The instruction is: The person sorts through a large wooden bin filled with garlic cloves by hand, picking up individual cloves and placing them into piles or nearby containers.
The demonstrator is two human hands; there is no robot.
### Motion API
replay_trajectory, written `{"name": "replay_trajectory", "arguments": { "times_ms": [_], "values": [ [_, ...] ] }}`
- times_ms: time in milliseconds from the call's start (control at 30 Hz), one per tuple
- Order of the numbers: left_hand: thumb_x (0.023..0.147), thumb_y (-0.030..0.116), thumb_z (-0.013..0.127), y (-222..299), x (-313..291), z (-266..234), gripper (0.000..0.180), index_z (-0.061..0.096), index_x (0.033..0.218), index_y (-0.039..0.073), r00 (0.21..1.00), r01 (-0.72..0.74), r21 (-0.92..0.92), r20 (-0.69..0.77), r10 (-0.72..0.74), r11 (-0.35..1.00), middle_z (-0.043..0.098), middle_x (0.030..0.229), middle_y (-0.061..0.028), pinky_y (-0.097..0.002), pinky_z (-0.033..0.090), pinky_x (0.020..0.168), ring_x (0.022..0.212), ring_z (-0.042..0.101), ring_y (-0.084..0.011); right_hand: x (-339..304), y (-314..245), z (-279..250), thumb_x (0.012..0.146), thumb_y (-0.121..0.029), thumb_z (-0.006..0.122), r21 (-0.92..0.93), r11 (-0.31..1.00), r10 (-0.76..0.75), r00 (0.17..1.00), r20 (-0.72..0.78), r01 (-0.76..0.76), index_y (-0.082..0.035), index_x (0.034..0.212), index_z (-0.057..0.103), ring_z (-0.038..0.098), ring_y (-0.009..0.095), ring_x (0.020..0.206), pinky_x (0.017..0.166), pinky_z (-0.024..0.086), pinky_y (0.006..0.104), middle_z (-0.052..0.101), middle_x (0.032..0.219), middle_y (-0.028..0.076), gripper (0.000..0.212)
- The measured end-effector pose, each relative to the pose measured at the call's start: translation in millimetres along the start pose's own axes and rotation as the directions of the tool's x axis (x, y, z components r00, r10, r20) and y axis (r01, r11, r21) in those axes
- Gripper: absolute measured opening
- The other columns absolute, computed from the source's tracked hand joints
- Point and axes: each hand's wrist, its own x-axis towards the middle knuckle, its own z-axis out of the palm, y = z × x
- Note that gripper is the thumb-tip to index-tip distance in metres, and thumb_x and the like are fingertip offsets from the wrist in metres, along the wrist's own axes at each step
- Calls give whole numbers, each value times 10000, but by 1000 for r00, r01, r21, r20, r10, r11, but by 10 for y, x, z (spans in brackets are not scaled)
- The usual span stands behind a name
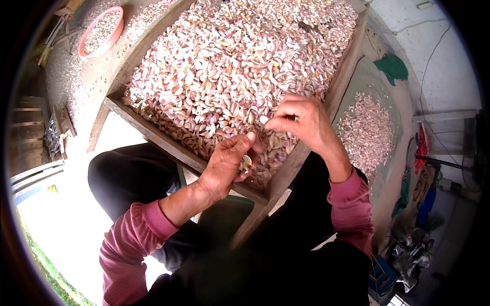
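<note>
A wooden tray [153, 133] heaped with pinkish-white garlic cloves [229, 66] stands in front of me, above my knees. Over its near corner, my left hand [229, 162] is closed with the thumb up, and a yellowish garlic clove [246, 163] shows in its curled fingers. My right hand [303, 121] is bent over the cloves a little to the right, its thumb and fingers pinched together. At their tips is a small white clove [264, 119]. Part of the left fingers is hidden behind the palm.
A pink basin [121, 25] of cloves sits on the floor at the far left, with more cloves scattered round it. Another pile of cloves [366, 130] lies on a mat at the right, near a green cloth [392, 68]. Assorted clutter [411, 252] is at the lower right.
</note>
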Motion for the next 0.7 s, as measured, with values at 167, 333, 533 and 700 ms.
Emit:
{"name": "replay_trajectory", "arguments": {
  "times_ms": [167, 333, 533, 700],
  "values": [
    [1004, 394, 532, -40, 1, 3, 366, 618, 869, 65, 998, 17, 79, 63, -22, 997, 530, 647, -30, -206, 295, 415, 525, 460, -87, 524, 474, 118, 839, -163, 710, -428, 897, -254, 920, -297, 110, -99, 942, 738, 611, 193, 792, 734, 514, 349, 661, 850, 59, 124],
    [1008, 368, 534, 34, -56, -12, 348, 621, 860, 65, 997, 26, 89, 70, -33, 996, 536, 654, -29, -197, 290, 417, 530, 458, -79, 783, 639, 214, 847, -79, 677, -581, 808, -245, 954, -173, 102, -86, 961, 732, 629, 225, 859, 766, 515, 359, 674, 855, 68, 127],
    [998, 356, 559, 83, -24, -40, 330, 630, 875, 59, 998, 28, 37, 62, -31, 999, 541, 681, -20, -195, 288, 417, 535, 461, -79, 727, 536, 105, 880, -70, 644, -55, 986, 140, 952, -273, -160, -45, 961, 711, 625, 141, 730, 694, 492, 285, 688, 856, 30, 108],
    [988, 347, 580, 196, 2, 75, 294, 641, 932, 65, 1000, 8, 31, 27, -9, 999, 549, 702, -12, -186, 297, 423, 534, 455, -69, 572, 485, 88, 887, -72, 636, 437, 883, 247, 961, -122, -172, -11, 1054, 693, 627, 83, 704, 647, 488, 250, 718, 826, 43, 187]
  ]
}}
